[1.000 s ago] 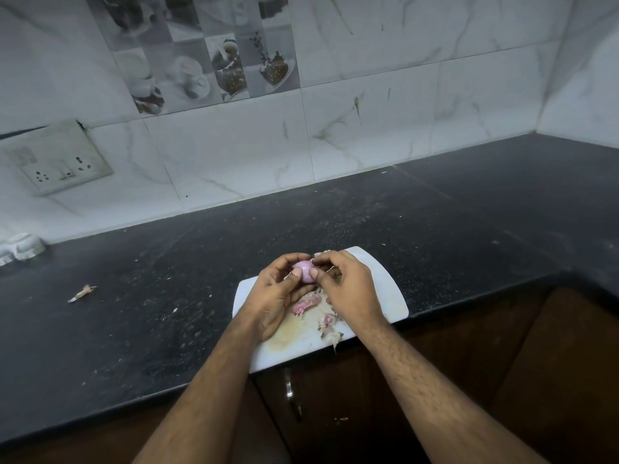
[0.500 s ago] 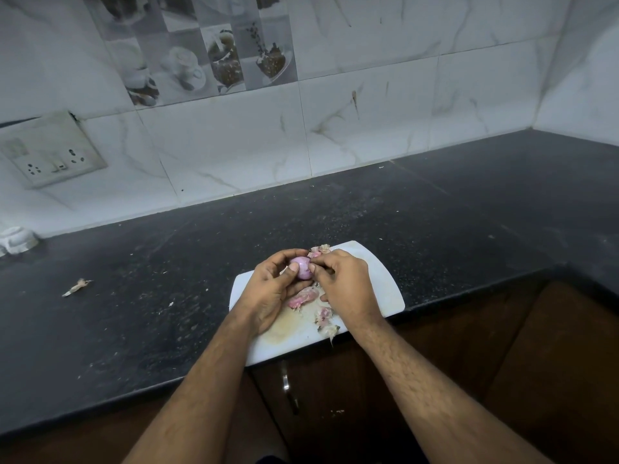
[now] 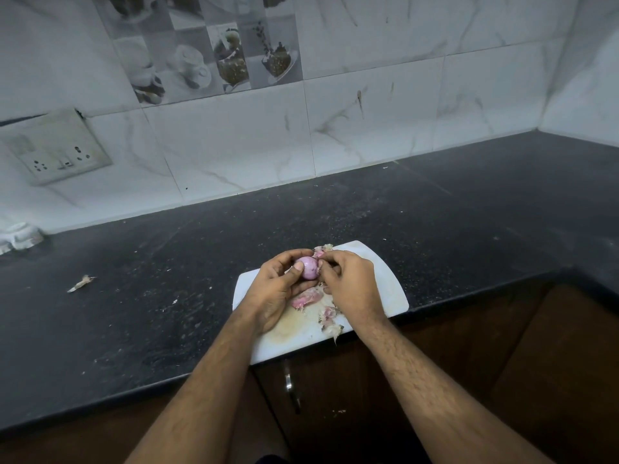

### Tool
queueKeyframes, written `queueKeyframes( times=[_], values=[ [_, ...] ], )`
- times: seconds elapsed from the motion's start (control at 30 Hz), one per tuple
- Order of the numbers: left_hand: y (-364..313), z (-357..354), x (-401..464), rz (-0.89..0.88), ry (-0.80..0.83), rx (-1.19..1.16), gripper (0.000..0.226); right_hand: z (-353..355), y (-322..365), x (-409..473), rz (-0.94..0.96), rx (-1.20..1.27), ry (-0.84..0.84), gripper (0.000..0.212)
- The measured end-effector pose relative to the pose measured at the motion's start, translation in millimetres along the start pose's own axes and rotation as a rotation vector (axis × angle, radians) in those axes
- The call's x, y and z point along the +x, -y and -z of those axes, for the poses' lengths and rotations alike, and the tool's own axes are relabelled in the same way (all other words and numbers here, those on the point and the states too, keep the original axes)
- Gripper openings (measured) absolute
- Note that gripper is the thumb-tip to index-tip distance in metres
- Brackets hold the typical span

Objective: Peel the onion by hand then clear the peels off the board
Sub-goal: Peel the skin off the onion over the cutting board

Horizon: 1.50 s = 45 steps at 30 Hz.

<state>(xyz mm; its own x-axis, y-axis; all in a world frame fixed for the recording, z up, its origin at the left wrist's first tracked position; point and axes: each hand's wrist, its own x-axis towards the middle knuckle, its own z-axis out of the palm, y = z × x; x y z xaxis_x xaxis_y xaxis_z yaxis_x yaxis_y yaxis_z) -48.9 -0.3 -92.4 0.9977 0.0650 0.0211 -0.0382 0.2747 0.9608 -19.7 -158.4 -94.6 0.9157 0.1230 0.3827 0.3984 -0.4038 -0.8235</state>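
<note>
A small pink-purple onion (image 3: 308, 268) is held just above the white cutting board (image 3: 385, 279). My left hand (image 3: 276, 289) cups it from the left, thumb pressed on its front. My right hand (image 3: 350, 283) pinches a strip of peel (image 3: 321, 251) at the onion's upper right side. Pink and pale peels (image 3: 306, 298) lie on the board under my hands, with more of these scraps (image 3: 330, 318) near its front edge.
The board sits at the front edge of a dark speckled counter (image 3: 335, 212). A stray peel scrap (image 3: 81, 283) lies on the counter far left. A white object (image 3: 18, 236) rests by the tiled wall at left, below a switch plate (image 3: 57, 149).
My hands stay on the onion over the board; more of the onion's smooth pink surface shows between my fingers. The view has tilted slightly.
</note>
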Motion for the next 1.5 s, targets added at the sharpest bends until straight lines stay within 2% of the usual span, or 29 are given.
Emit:
queueKeyframes(
  times=[0.17, 0.53, 0.67, 0.87, 1.07, 1.5],
  values=[
    [2, 1, 1, 0.008, -0.022, 0.012, 0.024, -1, 3, -1, 0.005, 0.01, -0.004, 0.025],
    [-1, 1, -2, 0.0, 0.012, 0.036, 0.025, 1, 0, 1, 0.042, -0.049, -0.009, 0.009],
    [-2, 2, -2, 0.015, 0.018, 0.039, 0.027, -2, -5, 3, -0.025, -0.021, -0.054, 0.007],
    [0, 1, -2, -0.032, 0.006, 0.017, 0.031, 1, -1, 4, -0.007, -0.058, -0.042, 0.037],
    [2, 1, -2, -0.06, 0.022, 0.007, 0.029, -1, -1, 4, 0.048, 0.046, -0.004, 0.017],
    [2, 1, -1, -0.065, 0.01, -0.005, 0.023, -1, -5, 2, 0.01, 0.073, -0.01, 0.018]
  ],
)
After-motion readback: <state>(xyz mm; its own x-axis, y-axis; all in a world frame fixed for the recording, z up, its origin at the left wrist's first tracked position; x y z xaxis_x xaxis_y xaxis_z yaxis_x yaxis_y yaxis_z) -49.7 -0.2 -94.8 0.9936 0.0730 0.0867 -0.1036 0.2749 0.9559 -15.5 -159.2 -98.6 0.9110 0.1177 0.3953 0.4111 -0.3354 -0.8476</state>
